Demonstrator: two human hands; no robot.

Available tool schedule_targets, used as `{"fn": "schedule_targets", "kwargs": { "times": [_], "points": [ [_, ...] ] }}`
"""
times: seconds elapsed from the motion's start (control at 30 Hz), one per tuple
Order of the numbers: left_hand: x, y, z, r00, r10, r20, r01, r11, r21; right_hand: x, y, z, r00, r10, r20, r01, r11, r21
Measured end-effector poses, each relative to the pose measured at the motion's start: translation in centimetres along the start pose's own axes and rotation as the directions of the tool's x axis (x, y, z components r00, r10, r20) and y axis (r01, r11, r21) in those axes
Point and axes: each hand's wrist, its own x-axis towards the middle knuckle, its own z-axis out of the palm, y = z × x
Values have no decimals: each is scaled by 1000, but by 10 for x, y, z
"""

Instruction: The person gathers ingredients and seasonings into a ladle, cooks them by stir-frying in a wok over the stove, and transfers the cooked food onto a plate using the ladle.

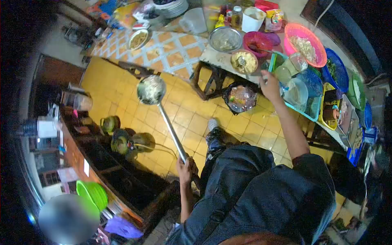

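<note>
My left hand (187, 169) is wrapped round the handle of a large long-handled metal ladle (170, 128). Its round bowl holds pale, shredded-looking food (152, 90) and hangs over the floor to the left. On the right, my right hand (270, 86) reaches over the table edge, fingers apart, and I see nothing in it. Just left of its fingertips is a bowl of yellowish food (244, 62) with a spoon-like metal utensil in it. A turquoise basket (307, 113) with plastic containers stands to the right of that hand.
A pink basin (322, 59), a red bowl (258, 44) and a metal bowl (225, 38) crowd the table. A dark-lined bin (240, 99) stands on the yellow-tiled floor (179, 110). At left are a wooden counter (75, 151) and a green gas cylinder (110, 124).
</note>
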Motion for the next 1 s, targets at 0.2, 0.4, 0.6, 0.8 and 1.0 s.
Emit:
{"fn": "schedule_targets", "kwargs": {
  "times": [0.2,0.4,0.6,0.8,1.0],
  "points": [
    [82,71,45,918,-206,338,209,978,27,134,84,24,994,-108,-18,86,872,-482],
    [135,94,72,844,-253,473,144,956,256,192,118,45,945,237,226,26,634,-773],
    [144,94,113,857,-216,468,87,956,281,228,119,16,960,188,205,22,682,-731],
    [127,98,181,875,-326,357,250,937,242,242,169,20,937,-60,345,259,782,-567],
    [104,66,228,956,-128,262,68,972,226,254,127,-9,847,-89,524,355,828,-434]
  ]
}}
